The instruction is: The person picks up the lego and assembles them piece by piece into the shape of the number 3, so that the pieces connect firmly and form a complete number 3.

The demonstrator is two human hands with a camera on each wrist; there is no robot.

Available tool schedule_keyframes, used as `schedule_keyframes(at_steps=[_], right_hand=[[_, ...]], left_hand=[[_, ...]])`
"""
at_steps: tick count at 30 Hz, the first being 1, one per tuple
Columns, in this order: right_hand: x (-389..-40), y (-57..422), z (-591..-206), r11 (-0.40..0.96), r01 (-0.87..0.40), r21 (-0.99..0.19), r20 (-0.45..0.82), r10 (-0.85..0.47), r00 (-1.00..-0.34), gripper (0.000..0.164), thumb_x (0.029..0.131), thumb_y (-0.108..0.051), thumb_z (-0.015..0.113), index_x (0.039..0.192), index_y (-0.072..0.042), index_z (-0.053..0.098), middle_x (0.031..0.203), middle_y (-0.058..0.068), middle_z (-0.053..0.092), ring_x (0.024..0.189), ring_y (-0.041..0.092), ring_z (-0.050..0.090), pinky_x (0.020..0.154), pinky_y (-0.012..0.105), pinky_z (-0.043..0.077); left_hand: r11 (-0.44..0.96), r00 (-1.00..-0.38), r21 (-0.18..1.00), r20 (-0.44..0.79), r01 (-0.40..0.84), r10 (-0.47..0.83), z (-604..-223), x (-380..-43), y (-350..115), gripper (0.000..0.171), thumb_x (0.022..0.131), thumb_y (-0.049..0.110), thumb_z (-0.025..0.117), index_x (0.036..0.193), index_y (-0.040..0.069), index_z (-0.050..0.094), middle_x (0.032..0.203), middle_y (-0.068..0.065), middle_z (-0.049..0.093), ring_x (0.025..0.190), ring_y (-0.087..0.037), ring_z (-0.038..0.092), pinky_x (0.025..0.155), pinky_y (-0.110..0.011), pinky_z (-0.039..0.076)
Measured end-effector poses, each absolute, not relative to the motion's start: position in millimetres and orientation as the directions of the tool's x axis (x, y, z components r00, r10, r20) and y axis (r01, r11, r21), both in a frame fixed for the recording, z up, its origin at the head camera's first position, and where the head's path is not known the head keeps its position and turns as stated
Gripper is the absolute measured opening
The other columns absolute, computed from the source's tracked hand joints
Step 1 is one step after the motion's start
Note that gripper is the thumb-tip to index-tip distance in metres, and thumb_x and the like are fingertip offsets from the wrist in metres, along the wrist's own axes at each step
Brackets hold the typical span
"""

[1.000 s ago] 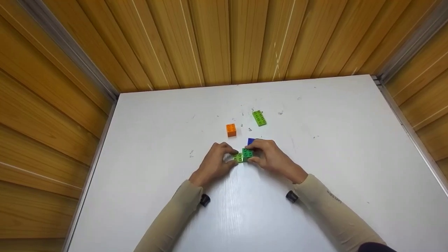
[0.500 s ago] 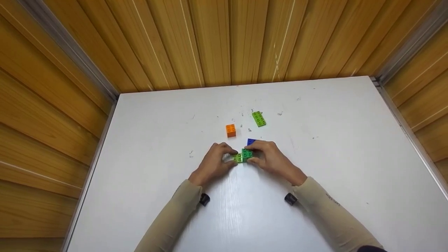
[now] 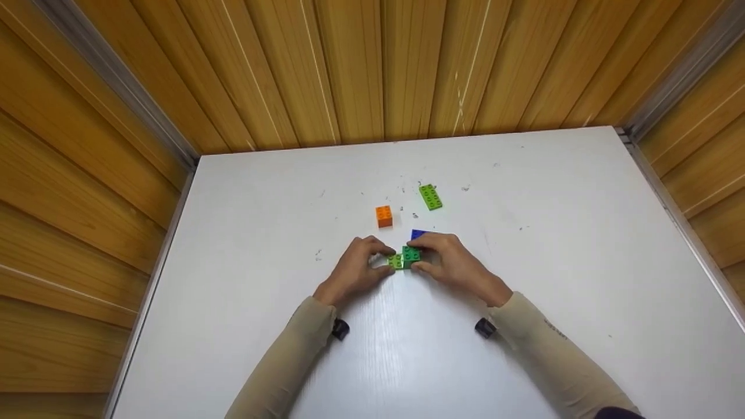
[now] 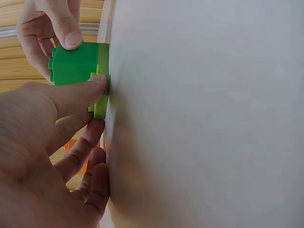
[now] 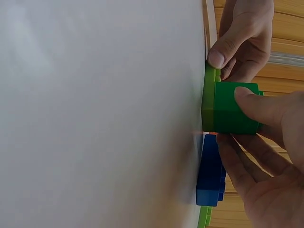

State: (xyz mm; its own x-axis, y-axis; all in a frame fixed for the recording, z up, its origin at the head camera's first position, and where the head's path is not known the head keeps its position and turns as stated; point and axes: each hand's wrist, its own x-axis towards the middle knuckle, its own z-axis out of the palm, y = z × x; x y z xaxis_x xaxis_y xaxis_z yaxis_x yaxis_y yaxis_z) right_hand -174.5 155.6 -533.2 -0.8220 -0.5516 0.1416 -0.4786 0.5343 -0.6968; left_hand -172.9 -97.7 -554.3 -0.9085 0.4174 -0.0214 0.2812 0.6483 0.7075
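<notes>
A flat lime-green toy brick (image 3: 395,262) lies on the white table, pinched at its left end between the thumb and fingers of my left hand (image 3: 359,269). On its right end sits a taller dark green brick (image 3: 411,254), which my right hand (image 3: 457,265) pinches between thumb and fingers. Both wrist views show the dark green brick (image 5: 232,107) seated on the lime one with no clear gap. Just beyond my right fingers is a blue brick (image 3: 417,234), partly hidden by that hand in the head view; the right wrist view shows it (image 5: 209,166) lying on the table.
An orange brick (image 3: 384,216) stands on the table (image 3: 262,203) beyond my hands. Farther back and to the right lies another flat lime-green brick (image 3: 430,197). Wood-panelled walls (image 3: 361,70) border the table's back and sides.
</notes>
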Motion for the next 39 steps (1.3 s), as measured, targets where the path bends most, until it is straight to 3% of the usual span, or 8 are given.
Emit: schedule_keyframes(at_steps=[6, 15, 39], right_hand=[[-177.1, 157.7, -530.3, 0.529, -0.481, -0.699, 0.142, -0.556, -0.819, 0.046, 0.091, -0.009, 0.085, 0.135, -0.001, 0.072, 0.133, 0.014, 0.074, 0.127, 0.034, 0.068, 0.112, 0.053, 0.051], [-180.4, 164.9, -525.7, 0.480, -0.490, -0.728, 0.172, -0.563, -0.808, 0.043, 0.091, -0.009, 0.085, 0.132, -0.001, 0.072, 0.122, 0.010, 0.076, 0.111, 0.030, 0.073, 0.099, 0.049, 0.059], [-184.2, 177.6, -522.8, 0.529, -0.448, -0.721, 0.153, -0.508, -0.847, 0.044, 0.093, -0.012, 0.085, 0.134, -0.003, 0.072, 0.126, 0.015, 0.074, 0.114, 0.033, 0.072, 0.103, 0.053, 0.057]], left_hand=[[0.648, -0.913, 0.716, -0.035, 0.261, 0.406, -555.1, -173.7, -99.2, 0.031, 0.094, 0.022, 0.083, 0.124, 0.017, 0.080, 0.119, 0.003, 0.075, 0.111, -0.020, 0.058, 0.103, -0.040, 0.047], [0.655, -0.917, 0.718, -0.059, 0.235, 0.393, -554.1, -173.6, -99.5, 0.032, 0.094, 0.022, 0.083, 0.125, 0.018, 0.080, 0.121, 0.004, 0.074, 0.113, -0.020, 0.057, 0.105, -0.040, 0.047], [0.642, -0.912, 0.736, -0.083, 0.215, 0.401, -552.2, -172.5, -98.9, 0.033, 0.095, 0.025, 0.082, 0.127, 0.019, 0.079, 0.122, 0.005, 0.073, 0.116, -0.020, 0.056, 0.109, -0.040, 0.045]])
